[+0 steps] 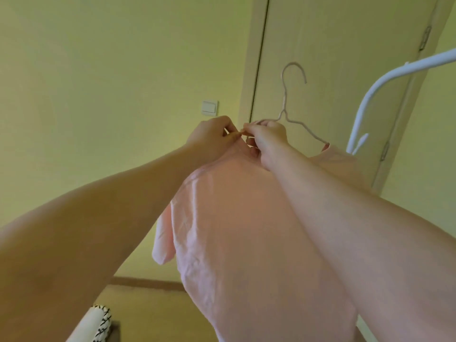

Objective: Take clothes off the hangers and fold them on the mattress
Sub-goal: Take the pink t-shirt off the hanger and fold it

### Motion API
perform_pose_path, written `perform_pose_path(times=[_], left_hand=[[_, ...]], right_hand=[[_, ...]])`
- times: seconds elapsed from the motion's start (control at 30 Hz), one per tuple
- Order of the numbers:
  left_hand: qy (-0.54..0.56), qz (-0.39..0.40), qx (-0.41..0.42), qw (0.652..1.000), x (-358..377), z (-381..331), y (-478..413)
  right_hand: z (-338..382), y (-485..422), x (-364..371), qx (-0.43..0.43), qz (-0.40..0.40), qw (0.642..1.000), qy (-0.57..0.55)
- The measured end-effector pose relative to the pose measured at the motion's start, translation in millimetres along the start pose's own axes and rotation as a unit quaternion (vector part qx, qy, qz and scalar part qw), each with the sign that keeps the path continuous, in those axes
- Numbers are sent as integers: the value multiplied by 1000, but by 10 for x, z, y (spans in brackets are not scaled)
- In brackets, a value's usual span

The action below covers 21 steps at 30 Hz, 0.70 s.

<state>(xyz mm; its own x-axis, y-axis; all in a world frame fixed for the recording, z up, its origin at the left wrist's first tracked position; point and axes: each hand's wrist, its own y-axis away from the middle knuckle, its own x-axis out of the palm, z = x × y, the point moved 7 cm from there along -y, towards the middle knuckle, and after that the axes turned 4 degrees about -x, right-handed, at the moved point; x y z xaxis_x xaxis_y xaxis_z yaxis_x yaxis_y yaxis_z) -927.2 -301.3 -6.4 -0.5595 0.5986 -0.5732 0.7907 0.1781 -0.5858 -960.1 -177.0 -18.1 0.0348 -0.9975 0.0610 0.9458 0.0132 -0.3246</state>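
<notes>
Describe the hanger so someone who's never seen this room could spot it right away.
Start at the pale door right of the light switch. In front of it, held up by the right hand, is the thin wire hanger carrying the pink garment. Its open hook is free, unlike the thicker white rack arm beside it.

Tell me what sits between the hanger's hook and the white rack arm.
Nothing, in the head view: between the hanger's hook and the white rack arm only the closed door shows behind.

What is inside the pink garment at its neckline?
A thin hanger sits inside the pink garment: its right shoulder arm runs into the fabric, its hook is free above. The left hand and right hand cover the hanger's other arm and the neckline.
</notes>
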Motion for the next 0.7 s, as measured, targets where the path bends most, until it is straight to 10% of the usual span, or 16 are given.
perform_pose_path(times=[0.7], left_hand=[[-312, -119, -255, 908, -4162, 1776, 3643]], right_hand=[[109, 3847, 3817, 117, 316, 933, -128]])
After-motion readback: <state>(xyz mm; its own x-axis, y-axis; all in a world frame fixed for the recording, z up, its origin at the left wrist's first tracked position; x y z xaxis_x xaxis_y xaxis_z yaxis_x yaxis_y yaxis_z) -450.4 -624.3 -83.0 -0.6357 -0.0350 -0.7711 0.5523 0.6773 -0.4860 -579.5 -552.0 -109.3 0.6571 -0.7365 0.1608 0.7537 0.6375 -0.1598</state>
